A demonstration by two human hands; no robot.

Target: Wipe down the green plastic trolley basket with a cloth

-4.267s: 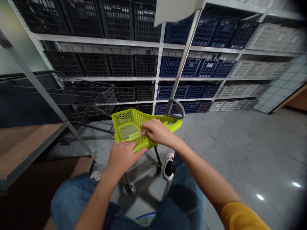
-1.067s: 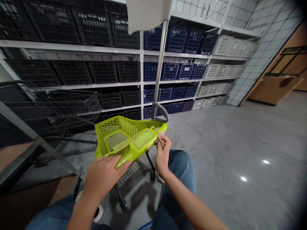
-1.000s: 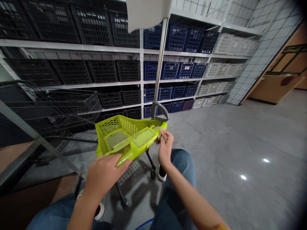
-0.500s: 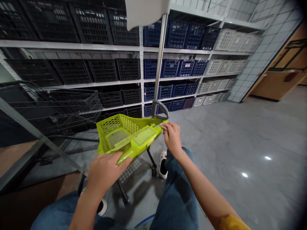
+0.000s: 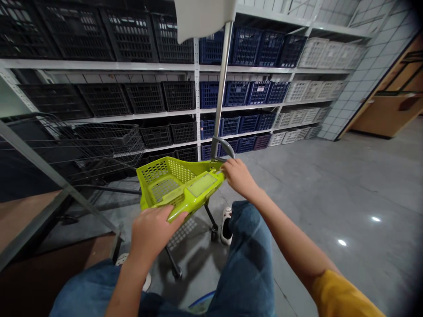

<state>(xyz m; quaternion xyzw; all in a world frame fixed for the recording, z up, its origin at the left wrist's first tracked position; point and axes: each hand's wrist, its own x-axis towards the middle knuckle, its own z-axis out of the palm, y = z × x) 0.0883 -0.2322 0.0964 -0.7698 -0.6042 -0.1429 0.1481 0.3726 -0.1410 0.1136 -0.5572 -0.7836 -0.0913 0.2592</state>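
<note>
A small lime-green shopping cart (image 5: pixel 172 165) stands in front of my legs, its basket turned to the left. My left hand (image 5: pixel 153 231) is wrapped round the left end of its handle (image 5: pixel 198 191), thumb along the top. At the handle's right end, my right hand (image 5: pixel 239 178) has its fingers closed over the grip, beside the grey loop (image 5: pixel 226 147) at the foot of a metal pole (image 5: pixel 223 79). A pale panel (image 5: pixel 205 17) tops the pole. No items show in the basket.
Shelves behind hold black crates (image 5: pixel 145 97), blue crates (image 5: pixel 236 93) and white crates (image 5: pixel 295 91). A dark wire cart (image 5: pixel 109 138) stands at left, near a metal-framed table (image 5: pixel 66 185). Grey floor (image 5: pixel 317 198) stretches right, towards a wooden counter (image 5: pixel 380 116).
My right hand has shifted from fingertips at the handle's end to a fuller wrap round it. My left hand keeps its hold. The view has shifted slightly.
</note>
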